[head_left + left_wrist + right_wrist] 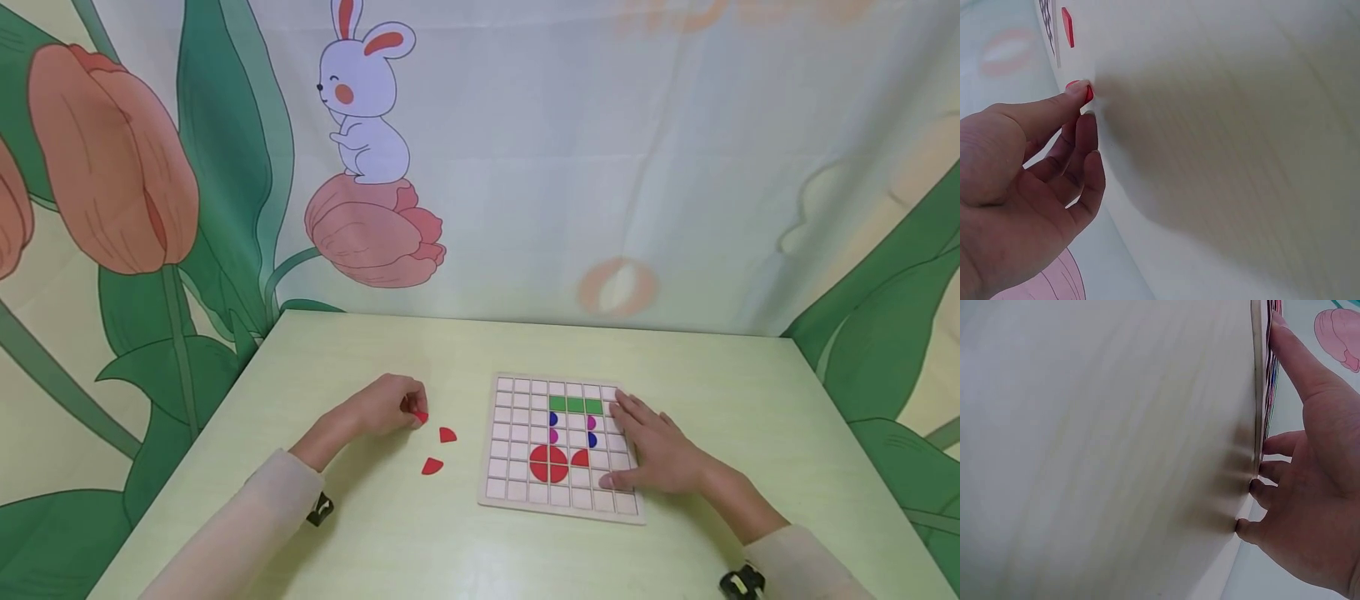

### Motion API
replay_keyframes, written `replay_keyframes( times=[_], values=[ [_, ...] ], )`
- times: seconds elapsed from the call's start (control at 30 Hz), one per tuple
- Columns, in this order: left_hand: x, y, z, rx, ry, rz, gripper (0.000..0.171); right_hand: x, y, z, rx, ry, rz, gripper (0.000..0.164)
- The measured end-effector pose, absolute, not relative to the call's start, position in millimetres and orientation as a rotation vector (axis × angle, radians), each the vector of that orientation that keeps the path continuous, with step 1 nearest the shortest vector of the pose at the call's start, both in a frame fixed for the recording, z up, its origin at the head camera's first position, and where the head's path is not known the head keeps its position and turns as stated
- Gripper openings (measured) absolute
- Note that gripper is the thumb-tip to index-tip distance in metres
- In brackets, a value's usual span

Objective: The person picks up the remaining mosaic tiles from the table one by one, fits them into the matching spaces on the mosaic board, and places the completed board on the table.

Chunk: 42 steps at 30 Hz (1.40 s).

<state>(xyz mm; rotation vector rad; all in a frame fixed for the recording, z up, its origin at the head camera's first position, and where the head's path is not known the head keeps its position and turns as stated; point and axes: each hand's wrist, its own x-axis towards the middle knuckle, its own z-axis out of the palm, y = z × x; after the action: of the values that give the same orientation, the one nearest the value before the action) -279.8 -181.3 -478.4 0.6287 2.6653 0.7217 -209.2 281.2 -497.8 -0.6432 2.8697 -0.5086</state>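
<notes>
My left hand [388,406] pinches a red quarter-circle piece [1089,94] between thumb and fingertips, close over the table. Just right of it lie two more red quarter-circle pieces, an upper one [447,435] and a lower one [432,467]. My right hand [663,450] rests with spread fingers along the right edge of a square white grid board [510,492], thumb on its lower right cells. Set in the board are a green row [575,405], small blue and purple half-circles [553,436], a full red circle [549,463] and a single red quarter [581,458].
The pale wooden table [360,533] ends at the back against a printed curtain [525,167] with tulips and a rabbit. Black straps with small devices [320,509] sit at both wrists over light sleeves.
</notes>
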Motion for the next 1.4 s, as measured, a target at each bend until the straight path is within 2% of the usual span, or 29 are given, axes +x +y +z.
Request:
replay_keyframes(
  times=[0.6,1.13,1.4],
  values=[
    [-278,-178,-474,0.699,2.655,0.816,0.018,-211,281,-500,-0.643,2.876,-0.491,0.125],
    [-274,-145,-462,0.737,2.624,0.917,0.025,-208,278,-495,-0.634,2.859,-0.507,0.125],
    [-274,-115,-457,0.851,2.562,0.990,0.005,-208,277,-494,-0.622,2.858,-0.506,0.125]
  ],
)
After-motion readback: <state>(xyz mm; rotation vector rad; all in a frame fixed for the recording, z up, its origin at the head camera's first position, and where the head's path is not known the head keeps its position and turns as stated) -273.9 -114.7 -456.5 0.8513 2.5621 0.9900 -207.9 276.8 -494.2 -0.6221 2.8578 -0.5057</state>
